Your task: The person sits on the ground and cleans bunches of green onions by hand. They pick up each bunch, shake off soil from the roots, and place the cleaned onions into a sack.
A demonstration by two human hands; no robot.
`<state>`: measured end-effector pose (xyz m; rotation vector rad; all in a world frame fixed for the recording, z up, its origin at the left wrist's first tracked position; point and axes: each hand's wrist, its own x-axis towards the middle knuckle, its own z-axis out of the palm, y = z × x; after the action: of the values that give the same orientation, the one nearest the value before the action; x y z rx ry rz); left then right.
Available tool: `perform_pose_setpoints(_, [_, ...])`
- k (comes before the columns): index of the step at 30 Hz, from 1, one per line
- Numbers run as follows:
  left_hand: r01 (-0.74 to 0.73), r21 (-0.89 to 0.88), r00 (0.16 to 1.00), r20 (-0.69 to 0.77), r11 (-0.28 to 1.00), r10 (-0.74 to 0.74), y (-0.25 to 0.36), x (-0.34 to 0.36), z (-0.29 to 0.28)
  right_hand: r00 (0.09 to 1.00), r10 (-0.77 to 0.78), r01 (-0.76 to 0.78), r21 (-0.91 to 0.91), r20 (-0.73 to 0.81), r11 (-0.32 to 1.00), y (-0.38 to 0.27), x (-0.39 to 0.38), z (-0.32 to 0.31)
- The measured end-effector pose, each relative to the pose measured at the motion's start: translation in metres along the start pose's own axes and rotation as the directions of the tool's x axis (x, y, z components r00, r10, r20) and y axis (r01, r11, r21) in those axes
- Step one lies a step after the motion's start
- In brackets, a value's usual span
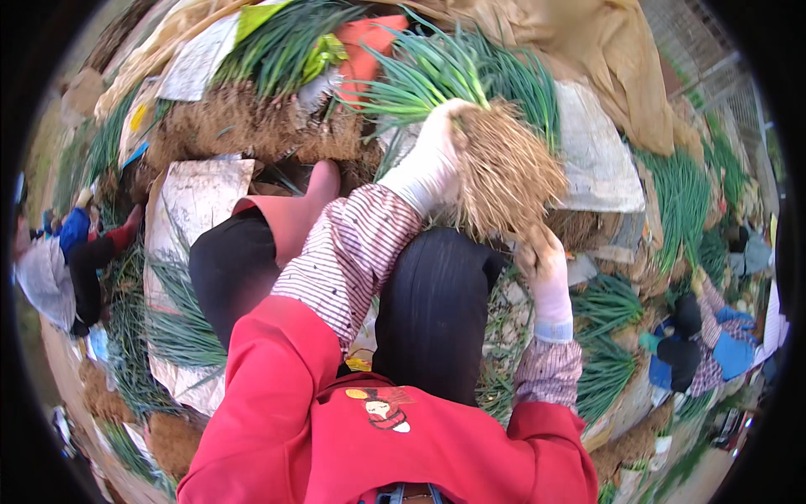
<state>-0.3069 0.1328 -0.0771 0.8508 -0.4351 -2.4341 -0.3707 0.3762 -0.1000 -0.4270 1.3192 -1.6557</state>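
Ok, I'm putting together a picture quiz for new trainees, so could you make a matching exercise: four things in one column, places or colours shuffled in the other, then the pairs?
Column one:
1. left hand
2. trousers
3. roots of the held bunch
4. right hand

Column two:
A. straw-brown
B. at the lower root tips
C. gripping where green leaves meet roots
D. black

Pairs: 1-C, 2-D, 3-A, 4-B

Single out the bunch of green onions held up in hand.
The bunch at upper centre: the left hand grips it and the right hand is at its brown roots. The bunches at lower right lie with neither hand on them.
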Motion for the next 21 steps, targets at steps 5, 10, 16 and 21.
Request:
perform_pose_setpoints(5, [-0.055,-0.117,0.984,0.162,0.992,0.074,0.05,-0.045,-0.009,0.957,-0.195,0.227,0.136,-0.215,0.964,0.008,-0.043,-0.022])
perform_pose_setpoints(10, [-0.306,-0.203,0.943,0.067,0.93,0.325,0.099,-0.092,-0.015,0.969,0.152,-0.139,-0.936,-0.196,-0.324,0.027,-0.037,-0.082])
perform_pose_setpoints(16, [-0.152,-0.5,0.958,0.138,0.852,0.252,0.078,-0.111,0.001,0.961,-0.245,0.277,-0.448,0.131,0.85,-0.039,0.101,0.017])
perform_pose_setpoints(21, [0.04,-0.669,0.871,0.387,0.742,0.302,0.113,-0.103,-0.048,0.945,-0.21,0.266,-0.217,0.25,0.939,-0.049,0.175,0.08])
